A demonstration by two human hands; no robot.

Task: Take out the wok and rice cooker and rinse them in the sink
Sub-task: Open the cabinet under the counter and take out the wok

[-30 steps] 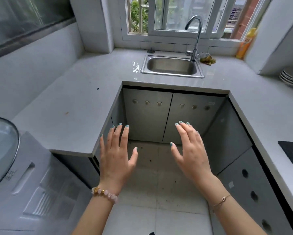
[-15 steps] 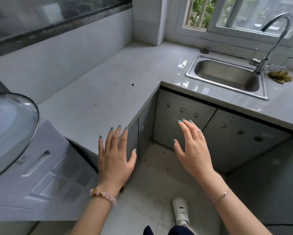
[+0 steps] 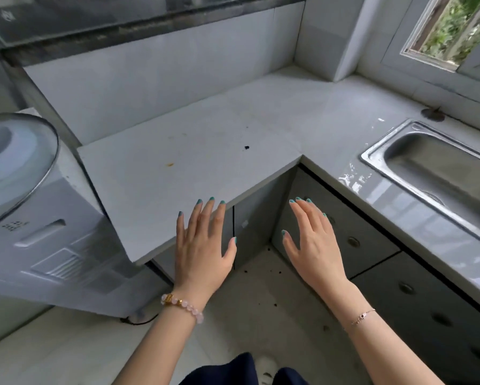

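Observation:
The steel sink (image 3: pixel 438 165) is set in the grey counter at the right edge; its tap is out of frame. Neither a wok nor a rice cooker shows in this view. My left hand (image 3: pixel 202 245) is held out with straight, spread fingers in front of the counter's near corner and holds nothing. My right hand (image 3: pixel 313 243) is also held out flat and holds nothing, in front of the grey cabinet doors (image 3: pixel 341 240) under the sink. All cabinet doors in view are closed.
The L-shaped counter (image 3: pixel 194 159) carries a few small stains. A white washing machine with a glass lid (image 3: pixel 16 162) stands at the left. A window (image 3: pixel 452 31) is at the top right. Dark crumbs dot the tiled floor (image 3: pixel 264 298).
The view has swung left and moved closer: the sink slid to the right edge and the tap left the frame. Both hands stay flat and outstretched, now near the counter's corner.

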